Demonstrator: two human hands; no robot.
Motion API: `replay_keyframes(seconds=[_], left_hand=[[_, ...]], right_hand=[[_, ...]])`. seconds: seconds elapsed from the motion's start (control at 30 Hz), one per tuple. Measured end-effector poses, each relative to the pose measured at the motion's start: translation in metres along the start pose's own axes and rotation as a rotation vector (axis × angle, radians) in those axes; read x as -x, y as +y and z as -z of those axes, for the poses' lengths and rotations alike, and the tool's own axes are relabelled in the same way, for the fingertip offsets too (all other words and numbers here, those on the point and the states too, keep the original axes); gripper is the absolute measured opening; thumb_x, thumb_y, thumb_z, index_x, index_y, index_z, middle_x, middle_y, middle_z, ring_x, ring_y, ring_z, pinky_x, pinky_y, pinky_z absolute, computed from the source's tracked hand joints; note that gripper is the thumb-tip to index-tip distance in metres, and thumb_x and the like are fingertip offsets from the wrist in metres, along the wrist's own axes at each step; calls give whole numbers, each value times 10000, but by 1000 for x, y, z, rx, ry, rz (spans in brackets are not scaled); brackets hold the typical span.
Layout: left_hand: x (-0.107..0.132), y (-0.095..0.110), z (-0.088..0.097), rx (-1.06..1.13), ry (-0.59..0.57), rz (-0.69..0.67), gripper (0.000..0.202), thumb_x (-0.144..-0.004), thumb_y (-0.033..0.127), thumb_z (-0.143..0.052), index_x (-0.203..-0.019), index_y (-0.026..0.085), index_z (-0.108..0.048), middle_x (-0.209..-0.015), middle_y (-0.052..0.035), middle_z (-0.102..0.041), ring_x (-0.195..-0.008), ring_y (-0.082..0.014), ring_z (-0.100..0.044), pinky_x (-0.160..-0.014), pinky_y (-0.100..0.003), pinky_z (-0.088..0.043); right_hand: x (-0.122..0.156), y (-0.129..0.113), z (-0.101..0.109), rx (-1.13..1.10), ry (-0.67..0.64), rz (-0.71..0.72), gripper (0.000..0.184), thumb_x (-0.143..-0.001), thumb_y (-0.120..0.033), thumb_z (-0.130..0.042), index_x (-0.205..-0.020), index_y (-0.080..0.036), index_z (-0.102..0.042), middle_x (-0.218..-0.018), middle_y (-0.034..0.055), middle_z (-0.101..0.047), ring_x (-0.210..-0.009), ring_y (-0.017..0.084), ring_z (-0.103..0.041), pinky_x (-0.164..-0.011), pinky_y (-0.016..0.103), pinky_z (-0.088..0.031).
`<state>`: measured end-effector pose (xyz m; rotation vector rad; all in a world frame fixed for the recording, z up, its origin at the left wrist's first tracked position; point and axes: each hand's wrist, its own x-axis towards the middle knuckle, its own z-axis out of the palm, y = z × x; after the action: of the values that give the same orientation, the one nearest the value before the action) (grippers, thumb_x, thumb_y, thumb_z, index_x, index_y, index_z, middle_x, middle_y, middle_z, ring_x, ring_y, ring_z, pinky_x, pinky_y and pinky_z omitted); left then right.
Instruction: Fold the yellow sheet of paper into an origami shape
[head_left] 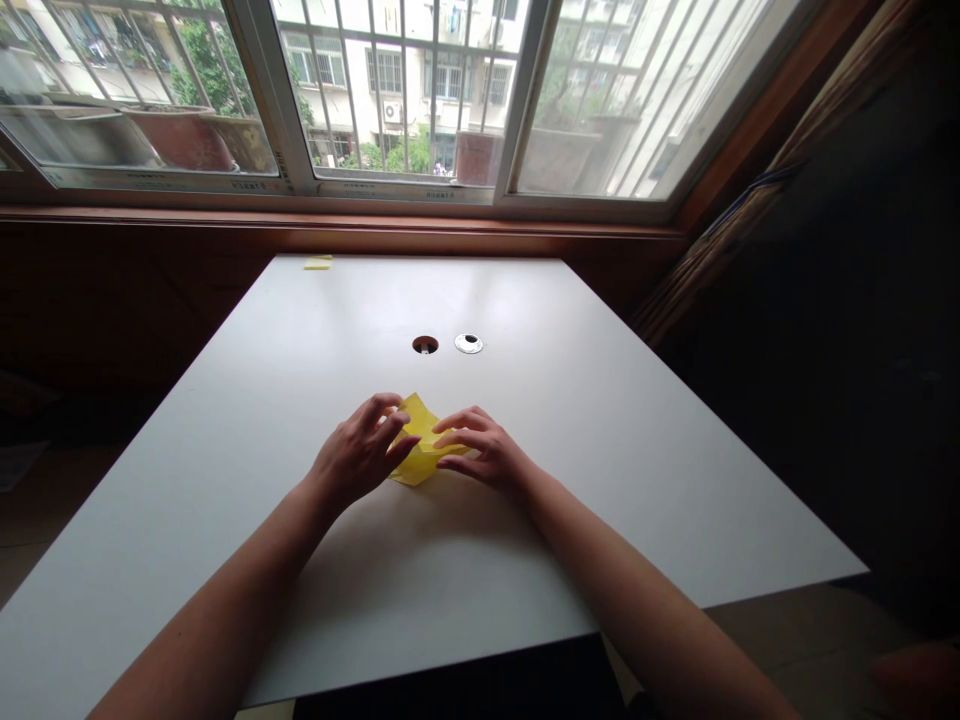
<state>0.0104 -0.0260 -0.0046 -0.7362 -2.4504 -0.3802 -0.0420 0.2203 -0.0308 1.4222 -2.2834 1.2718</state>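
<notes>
A small sheet of thin yellow paper [421, 468], creased and partly folded with a corner standing up, is between my hands above the white table. My left hand [364, 445] is curled around its left side, thumb and forefinger at the sheet and the other fingers bent. From the right, my right hand [484, 448] has the sheet's right corner between its thumb and fingers. Part of the sheet is hidden behind the fingers of both hands.
The white table [600, 400] has a round cable hole [425, 345] with a loose round cover [469, 344] beside it. A yellow paper piece [318, 263] lies at the far left edge. Beyond stands a barred window [405, 100]; a curtain [795, 150] hangs at right.
</notes>
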Motion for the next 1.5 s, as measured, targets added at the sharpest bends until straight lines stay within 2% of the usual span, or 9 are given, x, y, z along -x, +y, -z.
replay_keyframes(seconds=[0.13, 0.37, 0.47, 0.57, 0.73, 0.87, 1.03, 1.2, 1.5], left_hand=[[1, -3, -3, 0, 48, -1, 217, -956, 404, -518, -980, 190, -491, -1104, -107, -539, -805, -163, -610, -560, -252, -524], [3, -4, -7, -83, 75, -21, 236, -929, 426, -570, -950, 196, -519, -1102, -98, -560, -802, -163, -614, -529, -234, -492], [2, -2, -7, -95, 84, -33, 224, -925, 416, -581, -937, 197, -533, -1104, -94, -566, -801, -159, -613, -547, -239, -502], [2, -1, -7, -99, 86, -50, 224, -919, 412, -594, -926, 197, -534, -1106, -92, -561, -793, -154, -606, -563, -246, -515], [3, -2, -9, -65, 81, -74, 223, -909, 406, -610, -952, 202, -532, -1138, -98, -527, -804, -156, -592, -614, -283, -556], [5, -1, -12, 32, 103, -68, 197, -891, 363, -641, -983, 216, -548, -1204, -106, -487, -932, -195, -581, -762, -369, -596], [6, 1, -14, 247, 98, -9, 63, -912, 244, -601, -947, 209, -561, -1273, -108, -428, -1120, -222, -540, -900, -415, -587], [6, 5, -14, 365, 99, 2, 23, -923, 195, -566, -931, 205, -547, -1309, -116, -400, -1206, -235, -506, -977, -456, -556], [1, 8, -13, 345, 228, 53, 123, -918, 182, -563, -1026, 239, -549, -1350, -97, -354, -1243, -252, -507, -988, -489, -539]], right_hand=[[1, 3, -1, -105, 39, -128, 145, -874, -376, -683, -922, -255, -745, -1163, 75, -636, -1072, 229, -589, -951, 424, -521], [1, 8, -3, -274, 18, -226, 202, -878, -396, -672, -827, -210, -733, -1161, 87, -618, -940, 196, -664, -901, 389, -559], [0, 9, -1, -276, 30, -292, 235, -835, -422, -716, -979, -237, -734, -1233, 88, -591, -960, 193, -657, -911, 384, -558], [0, 11, -1, -314, 27, -364, 480, -780, -445, -764, -1211, -268, -647, -1292, 95, -566, -929, 178, -662, -893, 371, -570], [0, 13, -4, -338, -43, -467, 581, -782, -434, -762, -1305, -263, -574, -1069, 57, -686, -900, 180, -667, -863, 361, -567], [-3, 9, -2, -233, -45, -415, 384, -783, -426, -762, -1104, -227, -692, -976, 55, -678, -876, 179, -647, -815, 332, -549], [-1, 7, 0, -197, -43, -347, 276, -782, -404, -771, -975, -218, -705, -967, 57, -643, -884, 180, -628, -794, 315, -537], [3, 10, -2, -199, -70, -182, 136, -842, -349, -724, -848, -215, -709, -1021, 74, -639, -993, 203, -614, -924, 373, -505], [4, 12, -1, -62, -17, -84, 105, -882, -293, -673, -825, -207, -653, -1000, 88, -649, -944, 205, -611, -870, 378, -521]])
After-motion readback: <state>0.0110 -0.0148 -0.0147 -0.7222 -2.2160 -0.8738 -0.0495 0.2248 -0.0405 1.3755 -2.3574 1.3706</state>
